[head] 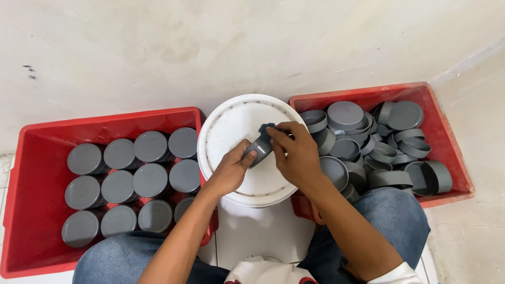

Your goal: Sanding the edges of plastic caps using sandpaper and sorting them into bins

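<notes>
My left hand [231,168] grips a grey plastic cap [259,148] from below, held on edge over a white bucket lid [231,126]. My right hand [297,152] presses a dark blue cloth [264,129] against the top of the same cap. On the left a red crate [31,158] holds grey caps [151,180] stacked in neat rows. Another red crate [447,142], on the right, is filled with loose grey caps [344,114] lying at all angles.
A white plastered wall [210,47] stands just behind the crates. My knees in blue jeans [394,215] frame the bucket, with white floor tile [258,231] between them. The wall turns a corner at the far right.
</notes>
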